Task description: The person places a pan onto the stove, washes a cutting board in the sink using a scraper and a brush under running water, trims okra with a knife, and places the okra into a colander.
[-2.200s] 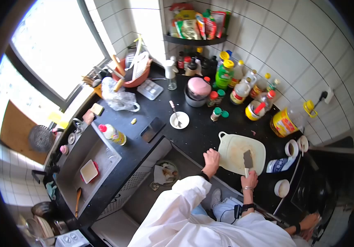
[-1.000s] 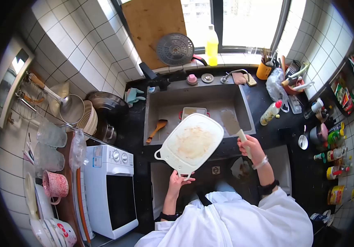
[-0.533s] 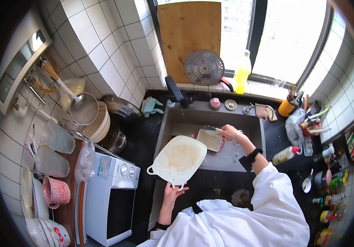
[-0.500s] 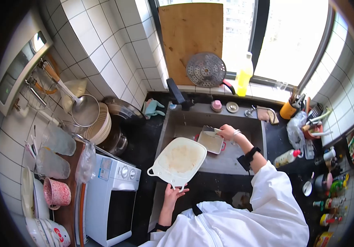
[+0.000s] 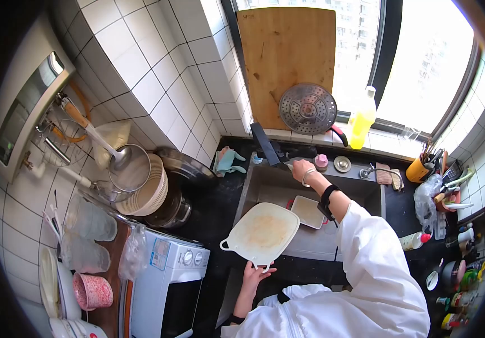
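My left hand (image 5: 256,272) grips a white cutting board (image 5: 262,231) by its near edge, thumb and fingers around the handle. Brownish smears mark the board's face, and it is held tilted over the left front of the sink (image 5: 341,248). My right hand (image 5: 303,169) is closed on a pale-handled knife (image 5: 290,164), mostly hidden by the fingers, beside the black faucet (image 5: 265,145) at the sink's back edge. A white rectangular dish (image 5: 309,213) with red handles rests in the sink, partly behind the board, with something pale in it.
On the left stand a white countertop appliance (image 5: 178,259) and a strainer basket (image 5: 155,191). A wooden board (image 5: 285,50) and perforated steamer plate (image 5: 308,109) lean by the window, near a yellow liquid bottle (image 5: 362,121). To the right are a utensil holder (image 5: 417,170) and bottles.
My right hand has moved from above the dish, back and left to the faucet, with the knife. My left hand still holds the board over the sink. The view has shifted slightly.
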Demonstrator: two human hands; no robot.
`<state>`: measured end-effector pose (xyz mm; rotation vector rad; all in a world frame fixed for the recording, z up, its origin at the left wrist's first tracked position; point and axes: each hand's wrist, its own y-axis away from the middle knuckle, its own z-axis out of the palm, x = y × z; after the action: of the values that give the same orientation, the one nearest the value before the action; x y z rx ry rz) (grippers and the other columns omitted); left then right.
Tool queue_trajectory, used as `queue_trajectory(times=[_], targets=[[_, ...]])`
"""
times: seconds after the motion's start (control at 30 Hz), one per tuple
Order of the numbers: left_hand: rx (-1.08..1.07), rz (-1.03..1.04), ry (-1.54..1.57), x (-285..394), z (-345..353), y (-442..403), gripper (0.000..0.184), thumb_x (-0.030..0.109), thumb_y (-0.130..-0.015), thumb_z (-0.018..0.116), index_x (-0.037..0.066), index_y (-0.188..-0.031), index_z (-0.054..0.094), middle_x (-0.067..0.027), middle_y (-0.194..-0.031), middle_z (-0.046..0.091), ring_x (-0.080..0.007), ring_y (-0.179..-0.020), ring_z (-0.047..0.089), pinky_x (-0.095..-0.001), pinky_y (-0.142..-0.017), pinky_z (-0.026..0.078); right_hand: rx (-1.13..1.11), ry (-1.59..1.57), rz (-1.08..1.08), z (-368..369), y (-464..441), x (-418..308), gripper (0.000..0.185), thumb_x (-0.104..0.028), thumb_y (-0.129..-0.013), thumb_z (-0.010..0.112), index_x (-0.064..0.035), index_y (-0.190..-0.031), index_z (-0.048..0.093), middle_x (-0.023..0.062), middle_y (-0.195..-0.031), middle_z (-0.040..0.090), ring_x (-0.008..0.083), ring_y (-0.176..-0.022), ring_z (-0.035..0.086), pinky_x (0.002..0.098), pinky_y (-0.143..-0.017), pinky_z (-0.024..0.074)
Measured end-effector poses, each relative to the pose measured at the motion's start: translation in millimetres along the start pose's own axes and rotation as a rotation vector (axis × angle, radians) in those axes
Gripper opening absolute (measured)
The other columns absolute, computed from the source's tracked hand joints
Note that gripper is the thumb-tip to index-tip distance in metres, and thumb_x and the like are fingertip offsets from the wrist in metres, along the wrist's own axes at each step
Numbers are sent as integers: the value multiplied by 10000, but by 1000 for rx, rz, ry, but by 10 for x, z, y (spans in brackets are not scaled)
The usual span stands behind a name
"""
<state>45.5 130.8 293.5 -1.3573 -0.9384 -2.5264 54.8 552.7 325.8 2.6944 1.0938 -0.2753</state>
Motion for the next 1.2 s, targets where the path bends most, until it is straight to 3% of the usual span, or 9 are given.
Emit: queue_trajectory(times=[0.1,0.4,0.6,0.9,1.07,1.2], targets=[[-11,-21,-16,37,-92,-106,410,43,-887,467,56,-1275,335,-215,-1157,593,-299,-933,664,-263,-718,546,41,-31,-7,68,-149,19,236,-186,-779,539,-3,-845,673,249,-897,650,378,-868,640,445,-777,519],[-28,-50,21,160,-206,-294,414,4,-882,427,58,-1280,329,-208,-1141,605,-288,-917,669,-262,-707,548,-13,-123,79,-19,-355,70,322,-284,-731,649,-39,-937,689,203,-953,664,351,-921,635,420,-833,496],[-52,-64,-32,190,-285,-399,425,-18,-866,385,49,-1281,320,-212,-1134,609,-284,-917,668,-273,-715,545,-53,-93,102,-250,-387,-57,326,-259,-780,609,18,-940,671,238,-992,647,353,-951,633,418,-835,508],[-98,-103,-66,274,-361,-473,475,-23,-830,400,53,-1292,320,-213,-1130,611,-293,-914,666,-284,-722,544,-96,-49,114,-569,-476,-187,337,-239,-742,626,6,-967,680,218,-1013,652,335,-953,638,405,-813,507],[-117,-124,-64,296,-375,-565,482,-4,-815,420,38,-1286,330,-208,-1120,617,-280,-926,663,-280,-738,536,-175,-35,86,-780,-639,-266,243,-226,-701,647,-10,-797,706,149,-821,693,277,-799,667,375,-720,517],[-113,-156,-102,364,-347,-615,490,0,-787,431,40,-1270,361,-197,-1122,620,-256,-949,657,-278,-758,521,-197,-136,95,-857,-624,-314,267,-255,-707,643,-34,-839,716,139,-827,695,283,-794,665,378,-735,516]])
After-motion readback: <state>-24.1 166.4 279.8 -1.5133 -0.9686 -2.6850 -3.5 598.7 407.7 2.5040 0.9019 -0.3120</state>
